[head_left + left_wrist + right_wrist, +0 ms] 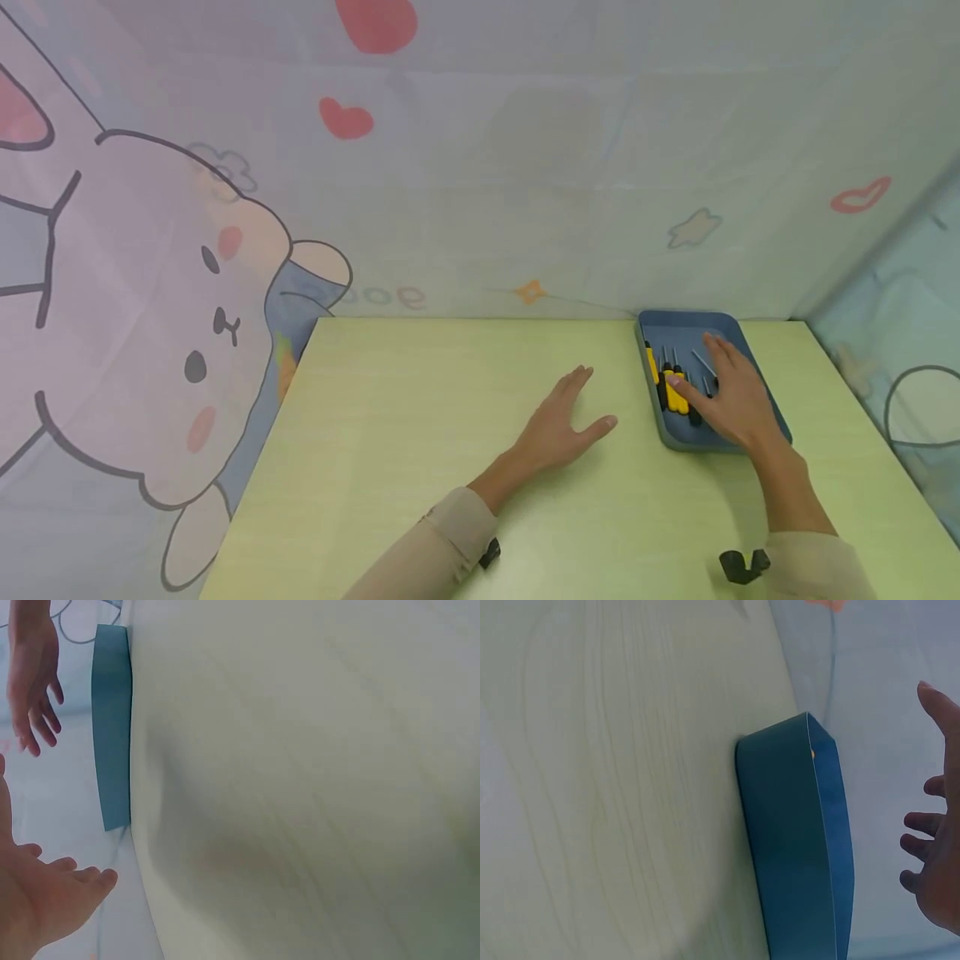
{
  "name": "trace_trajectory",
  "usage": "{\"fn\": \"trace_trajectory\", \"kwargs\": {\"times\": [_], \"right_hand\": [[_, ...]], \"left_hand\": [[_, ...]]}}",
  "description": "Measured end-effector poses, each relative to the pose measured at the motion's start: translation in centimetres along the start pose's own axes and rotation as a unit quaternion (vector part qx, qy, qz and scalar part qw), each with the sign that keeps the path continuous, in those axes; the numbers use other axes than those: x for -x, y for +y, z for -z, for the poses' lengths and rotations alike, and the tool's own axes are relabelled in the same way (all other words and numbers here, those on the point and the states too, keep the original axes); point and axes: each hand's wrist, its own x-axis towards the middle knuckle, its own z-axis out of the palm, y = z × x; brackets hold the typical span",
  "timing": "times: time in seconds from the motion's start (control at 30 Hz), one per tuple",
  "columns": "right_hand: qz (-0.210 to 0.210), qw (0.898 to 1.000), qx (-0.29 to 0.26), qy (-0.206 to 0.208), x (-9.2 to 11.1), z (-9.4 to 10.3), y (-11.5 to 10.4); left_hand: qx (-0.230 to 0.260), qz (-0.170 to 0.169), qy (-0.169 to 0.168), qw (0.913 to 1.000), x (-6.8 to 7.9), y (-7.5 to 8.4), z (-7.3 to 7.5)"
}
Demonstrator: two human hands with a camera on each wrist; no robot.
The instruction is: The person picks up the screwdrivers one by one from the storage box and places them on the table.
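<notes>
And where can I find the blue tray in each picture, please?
Head: tray right of centre, partly covered by the right hand.
Left wrist: tray upper left, a tall narrow strip.
Right wrist: tray lower right, cut by the bottom edge.
Shared landmark: the right hand.

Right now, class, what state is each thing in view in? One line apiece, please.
Tray: open-topped, resting flat on the table, holding tools.
Tools: lying loose in the tray, some partly hidden behind a hand.
Right hand: open, raised over the tray, holding nothing.
Left hand: open, raised above the table, holding nothing.
Sleeves: short of the hands, leaving wrists bare.
Backdrop: hanging, lightly creased.
</notes>
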Motion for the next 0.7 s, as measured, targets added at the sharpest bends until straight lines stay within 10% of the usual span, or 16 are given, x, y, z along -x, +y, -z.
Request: {"fn": "trace_trajectory", "kwargs": {"times": [0.7], "right_hand": [[-0.047, 0.999, -0.02, 0.007, 0.9, 1.5, 3.1]], "left_hand": [[0.09, 0.024, -0.028, 0.9953, -2.5, 3.0, -4.7]]}}
